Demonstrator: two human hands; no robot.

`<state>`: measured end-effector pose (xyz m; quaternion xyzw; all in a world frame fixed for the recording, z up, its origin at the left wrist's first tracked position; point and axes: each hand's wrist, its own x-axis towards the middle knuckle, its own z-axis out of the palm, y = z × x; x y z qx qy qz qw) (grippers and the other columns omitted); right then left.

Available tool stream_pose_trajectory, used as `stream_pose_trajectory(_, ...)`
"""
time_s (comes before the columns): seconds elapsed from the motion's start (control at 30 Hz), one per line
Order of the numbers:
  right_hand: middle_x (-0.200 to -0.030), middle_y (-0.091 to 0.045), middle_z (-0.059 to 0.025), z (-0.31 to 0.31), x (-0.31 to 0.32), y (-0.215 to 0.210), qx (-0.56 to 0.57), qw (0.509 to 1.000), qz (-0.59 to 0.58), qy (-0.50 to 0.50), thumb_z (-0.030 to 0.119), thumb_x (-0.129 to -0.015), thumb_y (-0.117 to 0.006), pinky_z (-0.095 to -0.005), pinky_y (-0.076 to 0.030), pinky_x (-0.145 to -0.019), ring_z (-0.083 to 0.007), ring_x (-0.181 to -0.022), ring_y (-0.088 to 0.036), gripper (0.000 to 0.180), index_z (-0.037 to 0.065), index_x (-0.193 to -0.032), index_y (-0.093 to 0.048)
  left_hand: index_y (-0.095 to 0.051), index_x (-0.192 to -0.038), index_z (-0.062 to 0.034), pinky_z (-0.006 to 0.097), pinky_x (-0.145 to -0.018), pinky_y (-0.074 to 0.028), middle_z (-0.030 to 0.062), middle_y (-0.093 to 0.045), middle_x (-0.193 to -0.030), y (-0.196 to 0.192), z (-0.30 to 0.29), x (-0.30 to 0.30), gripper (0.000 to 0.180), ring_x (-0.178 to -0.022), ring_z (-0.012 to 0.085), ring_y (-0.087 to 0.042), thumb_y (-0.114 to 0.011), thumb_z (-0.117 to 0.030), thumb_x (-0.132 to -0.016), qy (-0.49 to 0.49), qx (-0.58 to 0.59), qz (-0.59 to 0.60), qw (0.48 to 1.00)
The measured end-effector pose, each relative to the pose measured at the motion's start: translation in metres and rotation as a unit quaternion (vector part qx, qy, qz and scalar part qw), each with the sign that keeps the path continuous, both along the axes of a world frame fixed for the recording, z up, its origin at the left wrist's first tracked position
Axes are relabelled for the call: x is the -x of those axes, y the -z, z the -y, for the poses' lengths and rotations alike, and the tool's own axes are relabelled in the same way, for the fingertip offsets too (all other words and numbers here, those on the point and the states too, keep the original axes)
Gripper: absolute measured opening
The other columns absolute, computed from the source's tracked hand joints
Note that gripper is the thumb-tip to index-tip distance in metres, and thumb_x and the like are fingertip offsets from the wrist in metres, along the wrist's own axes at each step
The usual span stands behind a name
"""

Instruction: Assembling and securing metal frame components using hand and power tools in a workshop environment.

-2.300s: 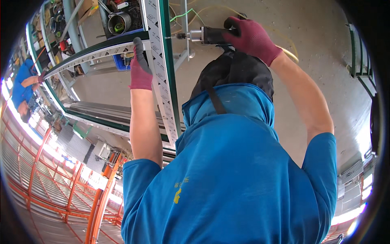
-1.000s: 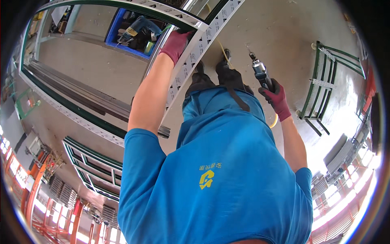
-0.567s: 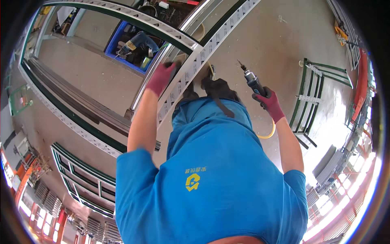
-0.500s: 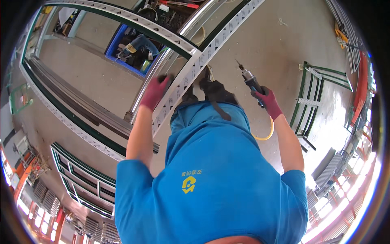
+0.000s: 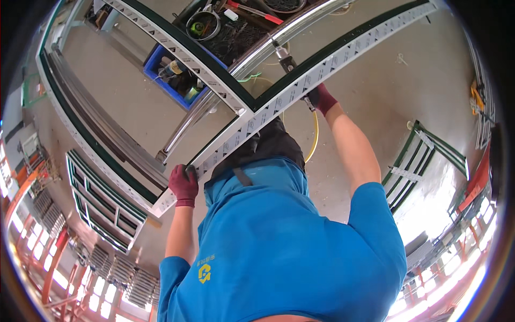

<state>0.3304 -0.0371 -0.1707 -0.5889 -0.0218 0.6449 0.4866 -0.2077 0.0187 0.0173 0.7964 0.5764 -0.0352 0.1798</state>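
A large window frame point(image 5: 225, 144) in white and dark green, with protective film along its faces, spans the view in front of me. My left hand point(image 5: 184, 185), in a maroon glove with dark fingertips, is closed around its near rail, close to the left corner. My right hand point(image 5: 322, 100), gloved alike, grips an air drill point(image 5: 286, 60) at the rail's right part. The rail passes over the drill's middle and hides it and some of my fingers. The chuck end shows inside the frame, pointing away from me. A yellow hose point(image 5: 315, 134) hangs below my right hand.
Beyond the rail stand a blue bin point(image 5: 185, 101) with tools and a tray of dark screws point(image 5: 244, 45). Shiny metal tubes point(image 5: 185, 129) run beneath the frame. Smaller green frames lie at left point(image 5: 102, 201) and right point(image 5: 410, 166) on the floor.
My left hand has moved down along the near rail toward the corner and holds it. My right hand has brought the drill left and forward, partly under the rail. My body has turned.
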Motion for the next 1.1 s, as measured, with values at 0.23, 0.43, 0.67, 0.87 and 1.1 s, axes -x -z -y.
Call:
stream_pose_trajectory(0.23,-0.109,-0.070,-0.0034,-0.077,-0.019,0.009,-0.218,0.933,0.079,-0.275,0.025,-0.108,-0.056,-0.0267,-0.056,-0.082,-0.0139,-0.091,-0.067,0.050,0.011,-0.155,-0.050,-0.067,-0.098,-0.0074,0.053,-0.080,-0.051,0.0188,-0.068,-0.097,0.004,0.001,0.007,0.023,-0.095,0.0451,-0.065,-0.061,-0.030,-0.096,-0.038,0.054,-0.011,0.998)
stream_pose_trajectory(0.43,-0.123,-0.069,-0.0071,-0.123,0.010,-0.031,-0.121,0.982,-0.081,-0.121,0.029,-0.105,-0.066,-0.0235,-0.057,-0.079,-0.0115,-0.095,-0.069,0.057,0.014,-0.158,-0.051,-0.066,-0.098,-0.0087,0.054,-0.082,-0.051,0.0187,-0.068,-0.098,0.001,-0.008,-0.001,0.020,-0.097,0.0460,-0.065,-0.061,-0.028,-0.095,-0.044,0.074,-0.038,0.996)
stream_pose_trajectory(0.67,-0.136,-0.068,-0.0089,-0.135,0.016,-0.037,-0.168,0.970,-0.152,-0.086,0.029,-0.107,-0.062,-0.0256,-0.056,-0.096,-0.0153,-0.118,-0.070,0.056,0.016,-0.160,-0.048,-0.071,-0.107,-0.0094,0.052,-0.084,-0.055,0.0177,-0.071,-0.107,0.007,-0.011,0.013,0.023,-0.099,0.0441,-0.068,-0.061,-0.027,-0.095,-0.026,0.087,-0.026,0.996)
stream_pose_trajectory(0.87,-0.131,-0.070,-0.0140,-0.123,0.033,-0.081,-0.160,0.970,-0.169,-0.073,0.013,-0.105,-0.054,-0.0156,-0.048,-0.068,-0.0058,-0.078,-0.056,0.056,0.012,-0.160,-0.047,-0.073,-0.107,-0.0111,0.050,-0.085,-0.055,0.0150,-0.073,-0.108,0.002,-0.014,0.019,0.027,-0.102,0.0417,-0.068,-0.054,-0.030,-0.100,-0.019,0.126,-0.013,0.992)
stream_pose_trajectory(1.1,-0.138,-0.065,-0.0183,-0.007,-0.076,0.033,-0.151,0.936,0.318,0.000,0.013,-0.107,-0.054,-0.0278,-0.055,-0.075,-0.0151,-0.091,-0.061,0.040,0.003,-0.145,-0.057,-0.073,-0.113,-0.0130,0.052,-0.089,-0.054,0.0148,-0.073,-0.109,0.009,-0.021,0.004,0.032,-0.103,0.0406,-0.068,-0.055,-0.038,-0.103,-0.026,0.104,-0.011,0.994)
